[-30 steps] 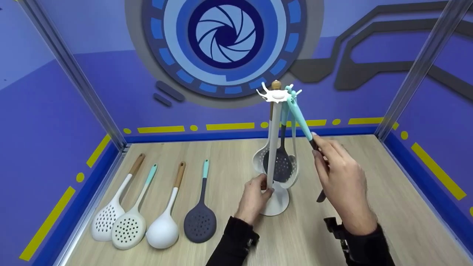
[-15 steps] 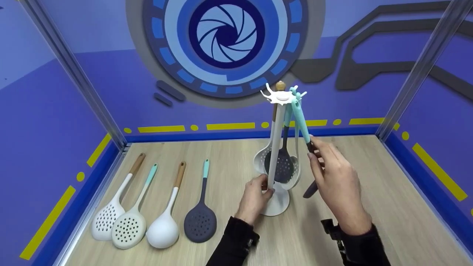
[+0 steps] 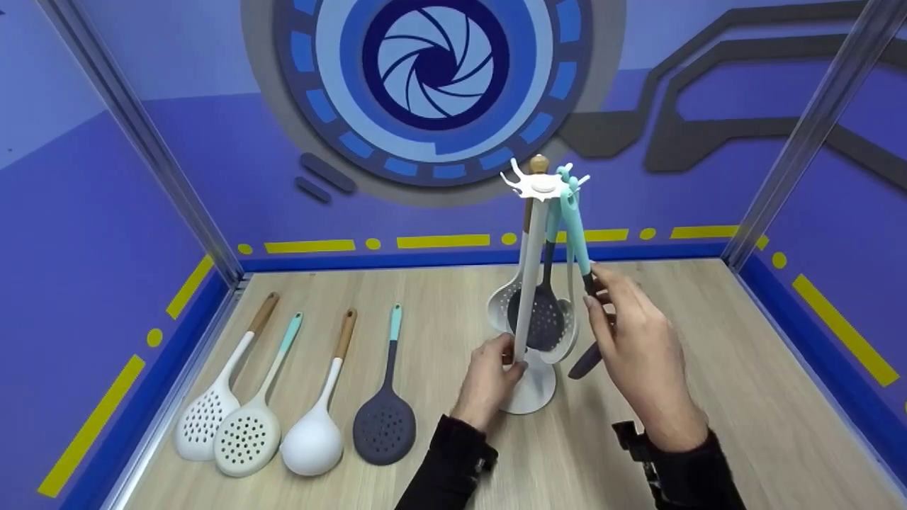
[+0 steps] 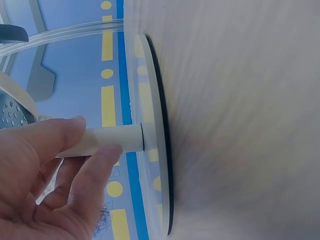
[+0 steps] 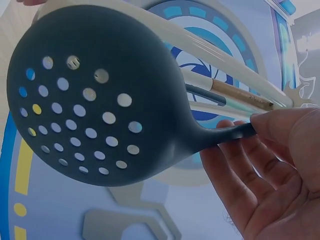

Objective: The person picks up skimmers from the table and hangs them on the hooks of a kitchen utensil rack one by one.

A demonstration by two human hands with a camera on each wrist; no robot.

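Note:
A white utensil stand [image 3: 531, 276] with a hooked top and round base [image 3: 540, 395] rises right of centre. My left hand [image 3: 489, 379] grips its pole low down, thumb and fingers around it just above the base in the left wrist view. My right hand [image 3: 645, 347] pinches the dark shaft of a perforated skimmer [image 5: 155, 95]. Its mint handle [image 3: 575, 237] leans up to the stand's right side, the holed end at a hook. Behind the pole hang a dark perforated utensil [image 3: 540, 319], a white perforated one [image 3: 499, 301] with a wooden handle, and a pale one [image 3: 567, 340].
On the wooden table [image 3: 453, 453] at left lie a white slotted turner [image 3: 205, 425], a pale skimmer [image 3: 246, 439], a white ladle [image 3: 312, 443] and a dark skimmer [image 3: 384, 428]. Printed panels [image 3: 191, 163] enclose the back and sides.
My right hand has moved left with the skimmer, swinging its lower end in toward the stand. The stand's top has shifted slightly right. My left hand stays on the pole.

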